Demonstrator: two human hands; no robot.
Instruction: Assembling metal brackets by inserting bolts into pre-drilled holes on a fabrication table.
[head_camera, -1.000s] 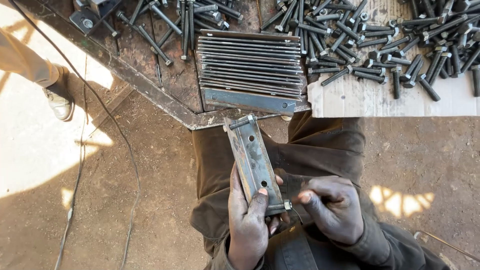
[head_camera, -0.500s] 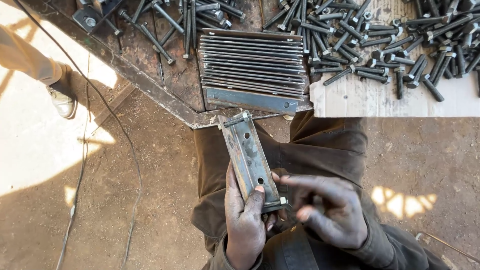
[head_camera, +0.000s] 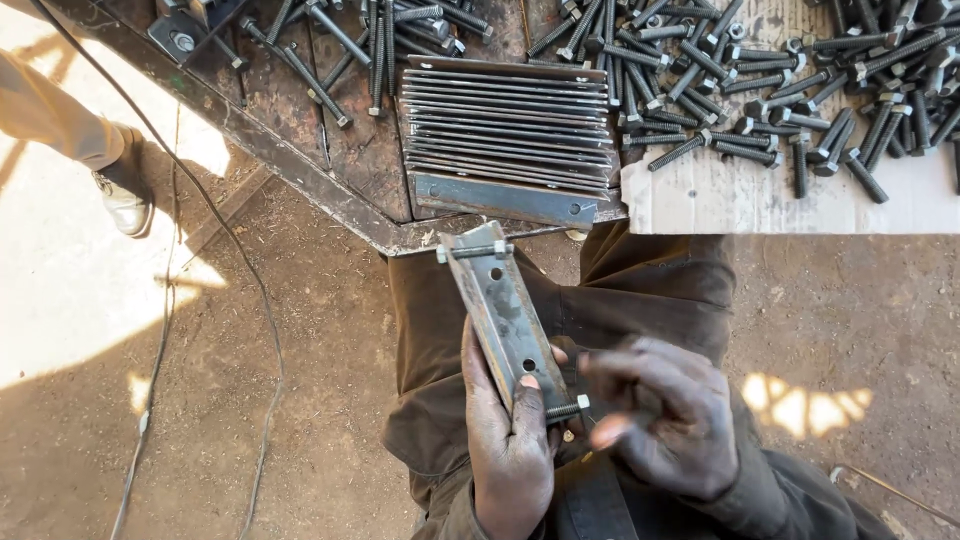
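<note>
On the lap, at 6 o'clock: the left hand (head_camera: 510, 450) has its fingers closed round the lower end of a drilled steel bar (head_camera: 500, 310), which tilts up toward 11 o'clock.
Right hand (head_camera: 665, 415): fingers pinched at the bolt (head_camera: 567, 408) through the bar's lower end.
Top bolt (head_camera: 475, 252): crosses the bar's upper end.
Worktop (head_camera: 330, 150), 12 o'clock: a stack of steel plates (head_camera: 510, 135); loose bolts (head_camera: 760, 70) strewn toward 1 o'clock, some on a white board (head_camera: 750, 200).
Floor, 9 o'clock: a cable (head_camera: 210, 215) and another person's shoe (head_camera: 122, 200).
Change: the bar's top has swung slightly left since half a second ago.
</note>
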